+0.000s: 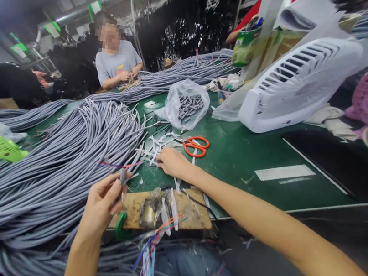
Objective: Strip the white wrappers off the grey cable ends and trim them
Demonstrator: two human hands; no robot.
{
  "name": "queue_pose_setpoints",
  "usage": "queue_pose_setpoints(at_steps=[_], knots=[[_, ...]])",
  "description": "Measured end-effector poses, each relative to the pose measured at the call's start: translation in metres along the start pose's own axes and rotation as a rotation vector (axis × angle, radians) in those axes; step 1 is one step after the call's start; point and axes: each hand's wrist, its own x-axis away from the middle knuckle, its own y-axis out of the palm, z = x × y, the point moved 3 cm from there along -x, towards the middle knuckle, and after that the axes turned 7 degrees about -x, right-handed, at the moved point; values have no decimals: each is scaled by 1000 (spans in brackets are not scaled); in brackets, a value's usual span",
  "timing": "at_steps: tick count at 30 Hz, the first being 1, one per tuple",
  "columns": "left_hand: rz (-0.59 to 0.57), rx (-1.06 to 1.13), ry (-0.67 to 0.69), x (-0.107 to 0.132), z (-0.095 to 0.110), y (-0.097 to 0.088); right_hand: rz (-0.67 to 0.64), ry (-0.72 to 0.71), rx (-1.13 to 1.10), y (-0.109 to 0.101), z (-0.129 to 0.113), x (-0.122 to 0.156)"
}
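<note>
1. Up at the fingertips of the left hand (101, 204), a grey cable (123, 176) is pinched between the thumb and the fingers. The hand is closed tight on it.
2. The end of the cable stands almost straight up out of that hand. Thin red and blue wires (111, 164) stick out sideways near its top and point to the left.
3. Past the left hand and off to its right, the right hand (171, 161) lies palm down on the green surface (235, 164). Its fingers are bent a little. I cannot tell if they have hold of anything.
4. Right at the fingertips of the right hand lie some white strips (152, 151). They spread out to the left of that hand, and their long sides point away from the person.
5. Just behind the right hand lie orange scissors (196, 145). They are near it but do not touch it. The right hand is much closer to them than the left hand is.
6. Between the two hands, and closer to the body, sits a wooden board (193, 215).
7. Left of the left hand lies a big pile of cables (63, 161). The cables run long, from near to far.
</note>
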Motion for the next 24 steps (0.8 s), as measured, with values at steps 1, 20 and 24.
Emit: queue_pose_setpoints(at_steps=[1, 20, 24], knots=[[-14, 18, 5, 11, -1, 0, -3, -9, 5, 4, -2, 0], [479, -1102, 280, -38, -32, -31, 249, 121, -149, -21, 5, 8], [447, -848, 219, -39, -20, -29, 300, 60, -294, -24, -4, 6]])
